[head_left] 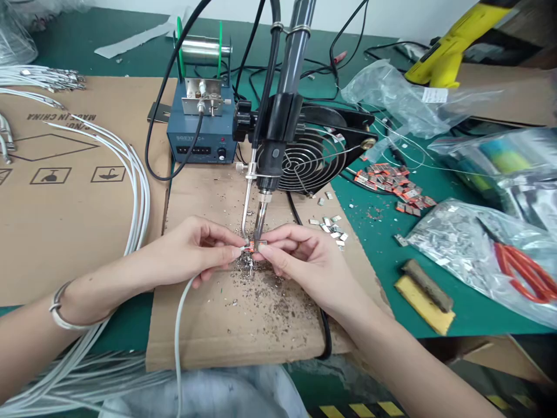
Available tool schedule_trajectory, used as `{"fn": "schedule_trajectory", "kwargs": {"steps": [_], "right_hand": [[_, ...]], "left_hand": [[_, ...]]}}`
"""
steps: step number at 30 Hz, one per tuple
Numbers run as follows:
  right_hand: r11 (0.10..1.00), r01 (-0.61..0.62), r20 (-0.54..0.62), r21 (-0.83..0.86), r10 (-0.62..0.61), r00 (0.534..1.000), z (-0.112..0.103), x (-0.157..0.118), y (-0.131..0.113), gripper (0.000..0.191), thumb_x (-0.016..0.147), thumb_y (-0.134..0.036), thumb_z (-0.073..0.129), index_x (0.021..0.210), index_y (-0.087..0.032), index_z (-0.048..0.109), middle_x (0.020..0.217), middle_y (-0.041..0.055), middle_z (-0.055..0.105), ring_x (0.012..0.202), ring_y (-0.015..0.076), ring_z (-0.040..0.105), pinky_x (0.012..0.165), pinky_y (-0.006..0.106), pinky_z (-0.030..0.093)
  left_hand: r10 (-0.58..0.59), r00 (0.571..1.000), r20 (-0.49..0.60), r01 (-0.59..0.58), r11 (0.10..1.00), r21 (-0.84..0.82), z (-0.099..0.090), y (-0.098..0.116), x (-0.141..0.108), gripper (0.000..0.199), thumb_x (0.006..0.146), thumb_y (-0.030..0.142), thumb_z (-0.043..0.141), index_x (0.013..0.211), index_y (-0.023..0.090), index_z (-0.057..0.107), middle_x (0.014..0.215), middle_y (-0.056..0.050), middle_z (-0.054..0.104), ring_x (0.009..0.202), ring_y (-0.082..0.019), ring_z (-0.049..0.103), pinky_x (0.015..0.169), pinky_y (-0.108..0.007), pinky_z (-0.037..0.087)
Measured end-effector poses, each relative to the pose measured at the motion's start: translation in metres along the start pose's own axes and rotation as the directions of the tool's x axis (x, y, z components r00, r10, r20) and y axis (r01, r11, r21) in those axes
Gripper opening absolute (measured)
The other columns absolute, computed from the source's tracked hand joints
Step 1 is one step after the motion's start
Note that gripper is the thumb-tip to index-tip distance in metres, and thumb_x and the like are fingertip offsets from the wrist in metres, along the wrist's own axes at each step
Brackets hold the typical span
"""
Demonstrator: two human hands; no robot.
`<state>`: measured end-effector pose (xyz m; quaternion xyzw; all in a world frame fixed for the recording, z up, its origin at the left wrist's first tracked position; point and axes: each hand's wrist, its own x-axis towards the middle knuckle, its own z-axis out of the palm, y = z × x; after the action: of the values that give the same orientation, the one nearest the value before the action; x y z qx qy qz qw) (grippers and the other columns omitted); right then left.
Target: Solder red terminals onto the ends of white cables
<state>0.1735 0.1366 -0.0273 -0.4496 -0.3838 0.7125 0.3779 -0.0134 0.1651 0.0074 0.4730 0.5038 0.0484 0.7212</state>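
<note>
My left hand [195, 249] is pinching the white cable [178, 331] near its end, thumb against fingers in a narrow grip. My right hand [304, 255] is pinching the small orange board [251, 248] at its 3 o'clock end, also in a narrow grip. The board is sitting between the two sets of fingertips, directly under the soldering iron [260, 217]. Its long axis appears to be running from 9 to 3 o'clock, although the fingers and the iron are partly hiding it.

Relative to my left fingertips, the board is lying at 3 o'clock, just beside them; relative to my right fingertips, it is lying at 9 o'clock, in contact. The right hand is therefore the nearer. The cable is trailing from the left hand toward 6 o'clock. The iron is descending from 1 o'clock, and the metal feed tube [246, 206] is approaching the board from 12 o'clock. Whether the cable's end is touching the board, I am not able to tell. Below the fingertips, the cardboard [195, 342] is bearing scattered solder debris [278, 313].
</note>
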Motion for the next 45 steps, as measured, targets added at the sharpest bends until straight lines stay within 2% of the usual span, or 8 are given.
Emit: {"fn": "schedule_trajectory", "kwargs": {"steps": [10,18,24,30,35,45], "right_hand": [[0.998,0.013,0.033,0.065,-0.015,0.999,-0.0001,-0.0005,-0.0007,0.01,0.072,-0.018,0.067,0.079,-0.013,0.063,0.067,0.0009,0.064,0.049,0.0004,0.051,0.044,0.005,0.039],[0.995,0.066,0.086,0.081,-0.073,0.994,-0.0024,-0.001,0.0009,0.007,0.076,-0.013,0.064,0.082,-0.013,0.062,0.072,0.0024,0.066,0.056,0.0,0.056,0.05,0.005,0.04],[0.994,0.045,0.101,0.103,-0.056,0.993,-0.0032,-0.0002,0.0027,0.008,0.076,-0.014,0.064,0.083,-0.012,0.062,0.074,0.0036,0.066,0.06,0.0014,0.059,0.05,0.005,0.041],[0.998,0.021,0.063,0.067,-0.025,0.998,-0.0022,-0.0011,-0.0003,0.008,0.074,-0.016,0.065,0.08,-0.012,0.062,0.07,0.0025,0.065,0.057,0.0009,0.057,0.049,0.005,0.04],[0.998,0.032,0.074,0.052,-0.035,0.997,-0.0011,-0.0003,-0.0007,0.008,0.075,-0.016,0.065,0.082,-0.012,0.062,0.071,0.0023,0.065,0.059,0.0014,0.058,0.049,0.005,0.041],[0.994,0.053,0.104,0.097,-0.063,0.993,-0.0034,-0.0006,0.0005,0.006,0.077,-0.013,0.063,0.083,-0.013,0.061,0.072,0.0011,0.065,0.057,0.0,0.056,0.048,0.005,0.039]], "left_hand": [[0.019,1.0,0.022,-0.02,0.999,0.03,0.0,0.0013,-0.0018,0.027,0.08,0.028,0.055,0.097,0.007,0.059,0.051,0.003,0.044,0.038,-0.003,0.04,0.036,-0.012,0.034],[0.034,0.998,0.051,-0.032,0.999,-0.041,-0.0006,-0.0005,-0.0059,0.025,0.081,0.028,0.056,0.095,0.008,0.06,0.049,0.003,0.044,0.037,-0.003,0.039,0.036,-0.011,0.033],[0.031,0.998,0.052,-0.03,0.999,-0.025,-0.0012,0.0002,-0.0043,0.025,0.08,0.028,0.056,0.096,0.009,0.06,0.05,0.002,0.044,0.038,-0.003,0.04,0.036,-0.011,0.033],[0.01,0.999,0.036,-0.01,1.0,0.006,0.0002,0.0006,-0.0013,0.026,0.08,0.03,0.057,0.092,0.007,0.057,0.054,0.002,0.046,0.039,-0.003,0.04,0.036,-0.012,0.034],[0.022,0.999,0.025,-0.024,0.999,0.049,-0.0007,-0.001,-0.0018,0.027,0.08,0.03,0.056,0.094,0.007,0.058,0.054,0.001,0.046,0.039,-0.003,0.04,0.036,-0.012,0.034],[0.048,0.998,0.038,-0.048,0.999,0.004,-0.0001,-0.0003,-0.0036,0.025,0.08,0.028,0.056,0.095,0.008,0.059,0.053,0.002,0.045,0.039,-0.003,0.04,0.036,-0.012,0.034]]}}
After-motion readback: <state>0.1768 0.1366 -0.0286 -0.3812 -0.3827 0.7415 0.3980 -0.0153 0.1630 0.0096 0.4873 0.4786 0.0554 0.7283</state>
